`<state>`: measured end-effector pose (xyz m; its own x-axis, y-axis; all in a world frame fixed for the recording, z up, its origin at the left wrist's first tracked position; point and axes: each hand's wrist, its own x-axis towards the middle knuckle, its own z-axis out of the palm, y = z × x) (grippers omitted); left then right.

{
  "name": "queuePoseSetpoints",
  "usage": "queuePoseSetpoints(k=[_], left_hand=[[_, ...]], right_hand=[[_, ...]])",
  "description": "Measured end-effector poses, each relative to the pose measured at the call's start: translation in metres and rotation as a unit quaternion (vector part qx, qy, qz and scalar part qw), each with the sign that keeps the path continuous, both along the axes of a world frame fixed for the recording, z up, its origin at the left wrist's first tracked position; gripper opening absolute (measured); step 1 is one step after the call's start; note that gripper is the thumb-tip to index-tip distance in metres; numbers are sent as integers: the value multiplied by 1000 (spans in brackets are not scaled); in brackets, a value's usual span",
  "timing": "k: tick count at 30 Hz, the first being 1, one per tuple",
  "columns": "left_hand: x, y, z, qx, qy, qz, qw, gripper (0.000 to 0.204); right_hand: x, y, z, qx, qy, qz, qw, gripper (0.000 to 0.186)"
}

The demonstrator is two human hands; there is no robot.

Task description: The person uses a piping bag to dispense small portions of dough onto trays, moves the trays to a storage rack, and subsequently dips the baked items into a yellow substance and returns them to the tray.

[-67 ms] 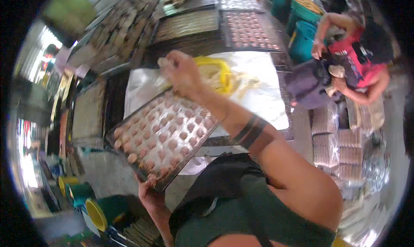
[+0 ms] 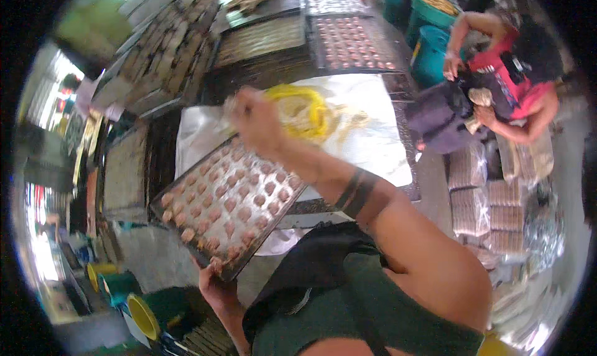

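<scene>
Here's the tray [image 2: 264,233], ten o'clock from the person's chest, dotted with lumps [image 2: 229,205]. Left hand [image 2: 214,278] clamped on its six-o'clock edge: hold firm and level, I'd say, or those lumps could slide! Right hand [image 2: 256,123] blurs by its twelve-o'clock end, fingers together or apart, I can't tell; best to work high, wrist clear of the lumps.

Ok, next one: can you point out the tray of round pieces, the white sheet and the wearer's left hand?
Tray [image 2: 266,235]: head view, on the dark rim at its lower right.
White sheet [image 2: 378,154]: head view, on its bare right-hand part.
Left hand [image 2: 212,276]: head view, middle of the hand.
</scene>
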<state>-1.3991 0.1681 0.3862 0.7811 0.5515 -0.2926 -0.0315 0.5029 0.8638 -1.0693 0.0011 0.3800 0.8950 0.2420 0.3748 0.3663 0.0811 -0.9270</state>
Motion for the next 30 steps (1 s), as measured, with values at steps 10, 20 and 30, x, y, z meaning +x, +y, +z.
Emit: queuePoseSetpoints(k=[10, 20, 30], left_hand=[[-6, 30, -32, 29, 19, -40, 999, 16], [22, -66, 10, 79, 62, 66, 993, 14], [-106, -36, -2, -98, -103, 53, 989, 10]], right_hand=[[21, -76, -55, 34, -72, -41, 996, 16], [2, -175, -40, -87, -118, -208, 967, 34], [-9, -207, -6, -167, -104, -269, 943, 24]])
